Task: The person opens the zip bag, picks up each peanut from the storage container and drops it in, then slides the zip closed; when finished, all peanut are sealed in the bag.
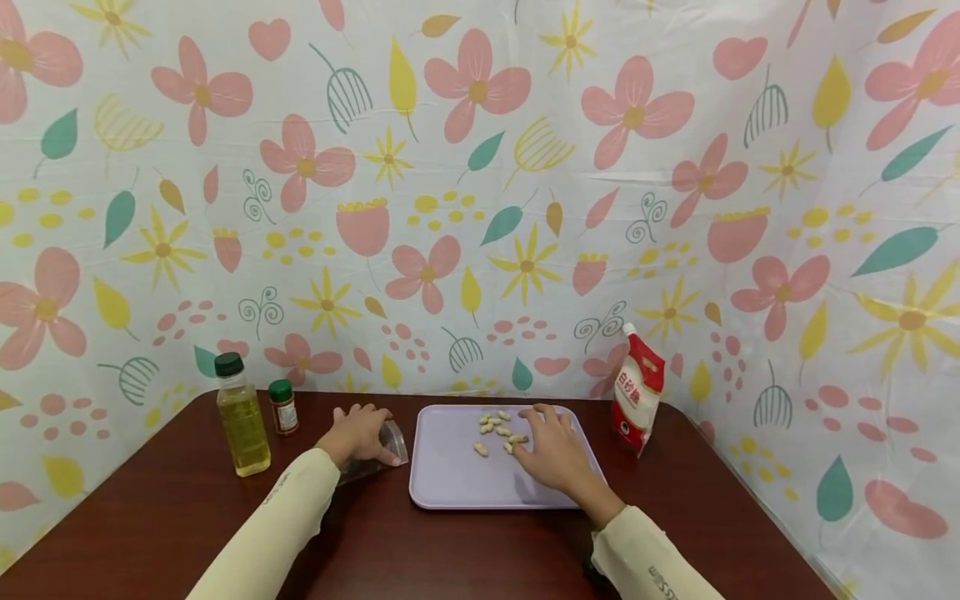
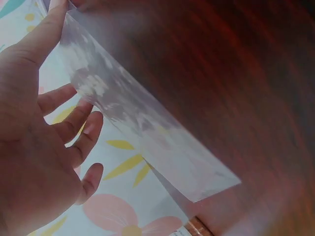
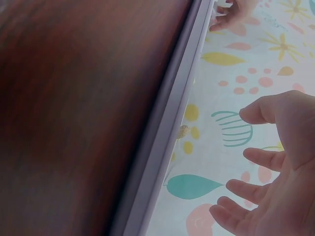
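Observation:
My left hand [image 1: 358,434] holds a clear plastic bag [image 2: 142,123] by its upper edge, left of the tray. In the left wrist view the thumb lies along the bag's top corner while the other fingers are loosely bent beside it. Several unshelled peanuts [image 1: 501,431] lie on a pale purple tray [image 1: 450,479], mostly toward its back and middle. Over the tray's right half hovers my right hand [image 1: 557,454], fingers spread and loosely bent, its thumb side close to the peanuts. Nothing shows between those fingers in the right wrist view, where one peanut [image 3: 183,132] peeks above the tray rim.
A bottle of yellow oil [image 1: 244,425] with a dark cap and a small green-capped spice jar [image 1: 284,410] stand at the back left. A red and white bag [image 1: 637,392] is upright behind the tray's right side. Floral cloth [image 1: 480,250] borders the dark wooden table [image 1: 420,554].

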`<action>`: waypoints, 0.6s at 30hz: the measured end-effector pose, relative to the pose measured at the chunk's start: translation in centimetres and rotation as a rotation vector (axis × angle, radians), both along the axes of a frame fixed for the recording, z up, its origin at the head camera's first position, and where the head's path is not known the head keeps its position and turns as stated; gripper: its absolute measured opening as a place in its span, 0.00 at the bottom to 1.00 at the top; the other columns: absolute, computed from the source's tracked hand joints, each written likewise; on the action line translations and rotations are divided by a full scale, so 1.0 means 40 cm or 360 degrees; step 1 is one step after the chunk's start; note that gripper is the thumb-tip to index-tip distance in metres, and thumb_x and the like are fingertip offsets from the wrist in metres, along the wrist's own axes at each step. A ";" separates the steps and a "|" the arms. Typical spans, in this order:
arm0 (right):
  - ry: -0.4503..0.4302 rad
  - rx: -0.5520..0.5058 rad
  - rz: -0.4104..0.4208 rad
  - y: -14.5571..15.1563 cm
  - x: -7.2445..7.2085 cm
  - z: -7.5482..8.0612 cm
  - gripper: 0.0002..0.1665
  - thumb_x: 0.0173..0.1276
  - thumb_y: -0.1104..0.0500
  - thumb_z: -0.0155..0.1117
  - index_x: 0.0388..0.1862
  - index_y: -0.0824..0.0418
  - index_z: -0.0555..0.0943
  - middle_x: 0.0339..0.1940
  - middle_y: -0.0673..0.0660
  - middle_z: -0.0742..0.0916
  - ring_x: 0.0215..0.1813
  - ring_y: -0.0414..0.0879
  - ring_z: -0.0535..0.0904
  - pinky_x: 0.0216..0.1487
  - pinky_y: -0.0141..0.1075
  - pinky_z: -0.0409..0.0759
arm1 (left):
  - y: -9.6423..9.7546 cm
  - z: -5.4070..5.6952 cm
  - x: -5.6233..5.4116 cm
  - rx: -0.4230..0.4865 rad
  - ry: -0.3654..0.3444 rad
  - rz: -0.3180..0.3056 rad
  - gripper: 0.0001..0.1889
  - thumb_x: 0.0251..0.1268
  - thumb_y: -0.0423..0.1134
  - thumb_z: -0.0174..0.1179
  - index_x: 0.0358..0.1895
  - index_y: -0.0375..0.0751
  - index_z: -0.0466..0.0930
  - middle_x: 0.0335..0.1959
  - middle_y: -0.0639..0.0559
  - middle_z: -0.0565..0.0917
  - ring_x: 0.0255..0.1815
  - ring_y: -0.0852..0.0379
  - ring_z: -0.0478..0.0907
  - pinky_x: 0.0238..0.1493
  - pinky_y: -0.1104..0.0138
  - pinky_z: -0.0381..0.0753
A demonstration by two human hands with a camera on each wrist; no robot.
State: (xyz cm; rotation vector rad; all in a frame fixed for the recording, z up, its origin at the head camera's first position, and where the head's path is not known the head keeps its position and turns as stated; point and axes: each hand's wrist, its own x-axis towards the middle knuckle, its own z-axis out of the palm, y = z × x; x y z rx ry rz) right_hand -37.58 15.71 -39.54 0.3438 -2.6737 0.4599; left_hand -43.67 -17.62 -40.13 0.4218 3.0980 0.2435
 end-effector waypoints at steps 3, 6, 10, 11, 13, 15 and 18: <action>0.0013 -0.0008 0.0011 0.002 0.001 -0.001 0.27 0.61 0.51 0.69 0.58 0.58 0.80 0.63 0.64 0.76 0.62 0.67 0.69 0.51 0.60 0.74 | -0.007 -0.003 -0.003 -0.0002 0.0043 -0.0012 0.45 0.40 0.64 0.77 0.64 0.43 0.76 0.58 0.45 0.76 0.55 0.42 0.70 0.47 0.48 0.57; 0.0013 -0.0019 0.0025 0.001 0.002 -0.001 0.27 0.60 0.51 0.68 0.58 0.58 0.80 0.63 0.64 0.76 0.61 0.67 0.70 0.50 0.60 0.75 | -0.015 0.000 -0.002 -0.0007 0.0079 -0.0020 0.44 0.39 0.64 0.76 0.62 0.44 0.78 0.56 0.46 0.77 0.54 0.42 0.71 0.47 0.47 0.58; -0.0001 -0.0031 0.0037 -0.001 0.005 -0.001 0.27 0.60 0.51 0.68 0.58 0.58 0.80 0.63 0.64 0.77 0.62 0.67 0.70 0.50 0.60 0.75 | -0.021 0.008 0.007 -0.0015 0.0103 -0.0033 0.46 0.39 0.66 0.76 0.64 0.45 0.77 0.58 0.46 0.77 0.55 0.41 0.71 0.47 0.45 0.59; -0.0005 -0.0035 0.0040 -0.001 0.006 -0.001 0.27 0.60 0.51 0.68 0.58 0.58 0.80 0.63 0.64 0.77 0.62 0.67 0.70 0.51 0.60 0.75 | -0.020 0.010 0.010 -0.0014 0.0108 -0.0036 0.47 0.39 0.66 0.76 0.64 0.45 0.76 0.58 0.46 0.77 0.56 0.41 0.71 0.48 0.45 0.59; 0.0002 -0.0037 0.0049 -0.002 0.008 -0.001 0.27 0.60 0.52 0.69 0.57 0.58 0.80 0.63 0.64 0.77 0.61 0.67 0.70 0.51 0.59 0.75 | -0.019 0.015 0.015 -0.0004 0.0116 -0.0058 0.47 0.39 0.66 0.76 0.65 0.45 0.76 0.59 0.45 0.77 0.56 0.41 0.71 0.47 0.45 0.59; 0.0005 -0.0039 0.0057 -0.004 0.010 0.000 0.26 0.59 0.52 0.69 0.57 0.58 0.80 0.62 0.64 0.77 0.60 0.67 0.71 0.50 0.59 0.75 | -0.016 0.018 0.020 0.0007 0.0117 -0.0075 0.47 0.39 0.67 0.75 0.65 0.45 0.76 0.59 0.46 0.77 0.57 0.41 0.71 0.47 0.46 0.59; 0.0026 -0.0044 0.0083 -0.007 0.011 0.004 0.26 0.59 0.53 0.69 0.56 0.59 0.81 0.61 0.63 0.78 0.57 0.66 0.72 0.48 0.59 0.75 | -0.010 0.023 0.027 0.0011 0.0143 -0.0103 0.47 0.39 0.67 0.75 0.65 0.46 0.76 0.58 0.47 0.77 0.56 0.43 0.71 0.46 0.48 0.58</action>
